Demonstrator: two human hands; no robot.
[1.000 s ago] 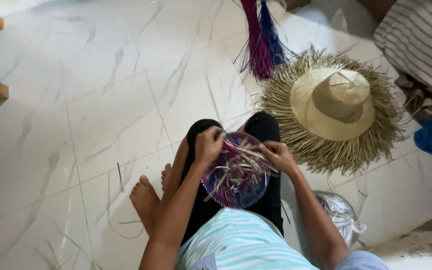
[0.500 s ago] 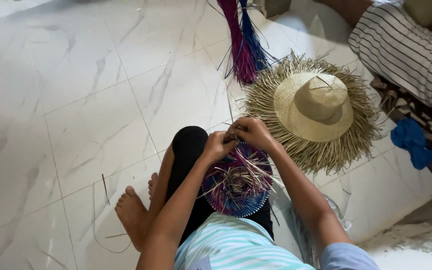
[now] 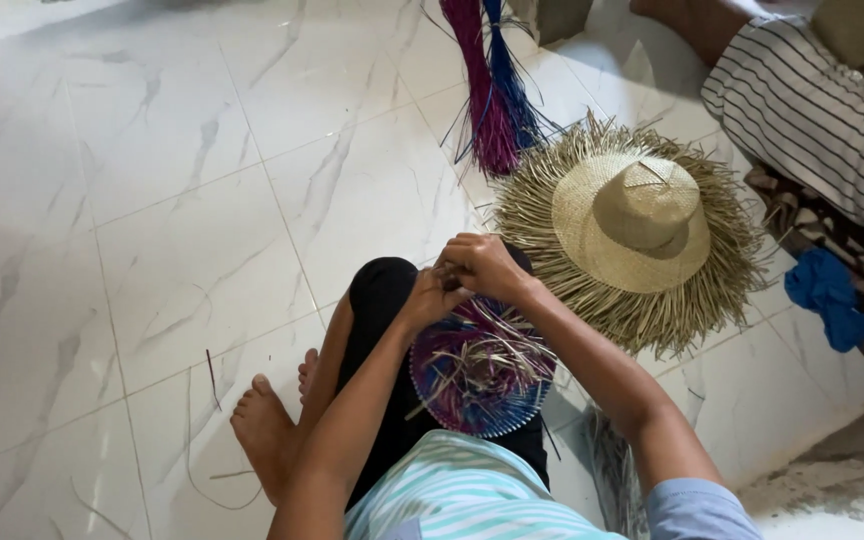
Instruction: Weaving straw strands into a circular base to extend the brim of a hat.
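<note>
**Head view: both hands pinched together at the top of a woven disc**

Head view, so we're looking straight down at our own lap here. Our left hand (image 3: 430, 297) and right hand (image 3: 482, 265) are pressed right up against each other just above the middle of the frame, fingers curled in tight on the far edge of the disc (image 3: 480, 370). Both look clamped on its strands, though which strand each finger has is too small to make out.

The disc sits in our lap, lower centre of the frame, resting on black trousers (image 3: 384, 300). It's round, woven in purple and blue, with loose pale straws sticking out across its face in all directions. A bare foot (image 3: 267, 432) pokes out at the lower left, flat on the tile floor (image 3: 172, 180), with a few stray straws lying near it.

Right of centre there's a straw hat (image 3: 634, 226) lying on the floor, crown up, with a shaggy unfinished fringe all round the brim. It's near the disc but not touching it. Above it, at the top centre, lies a bundle (image 3: 489, 90) of magenta and blue fibres. In the upper right corner another person sits in a striped shirt (image 3: 812, 110), with a blue cloth (image 3: 827, 295) on the floor below.
</note>
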